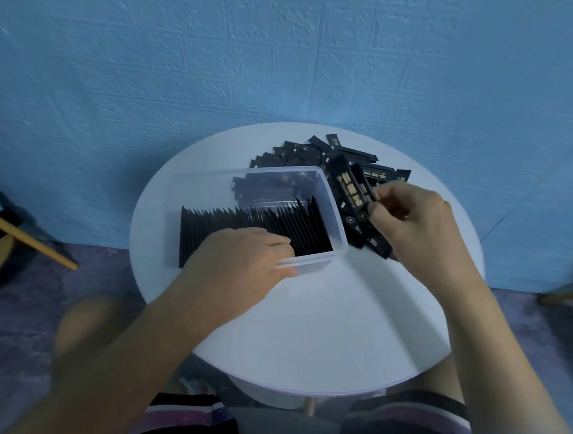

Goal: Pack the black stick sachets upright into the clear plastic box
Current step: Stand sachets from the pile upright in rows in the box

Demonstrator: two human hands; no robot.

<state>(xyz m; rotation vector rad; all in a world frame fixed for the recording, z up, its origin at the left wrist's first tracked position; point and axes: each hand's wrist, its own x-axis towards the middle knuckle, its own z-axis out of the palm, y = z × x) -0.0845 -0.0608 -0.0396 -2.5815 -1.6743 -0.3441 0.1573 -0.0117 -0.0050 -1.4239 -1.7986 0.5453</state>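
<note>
**Bracing the box, lifting the next sachets**

I am clamping the left hand (243,253) over the near wall of the clear plastic box (338,226), left of centre in the frame. The fingers are lying inside on the tops of the packed row (231,224), and the thumb is pressing outside the wall. I judge this grip is doing two jobs: stopping the light box from sliding on the table (319,316) and steadying the upright sticks so they are not falling over.

The right hand (410,215), right of centre, is pinching a few held sachets (351,188) by their lower ends, raising them off the loose pile (307,152) that is lying flat beyond and to the right of the box. Gripping one end is leaving the other free to go in first. The row is filling most of the box's near side. Some flat sachets are showing through its far wall, and I cannot tell whether they are inside or behind it.
</note>
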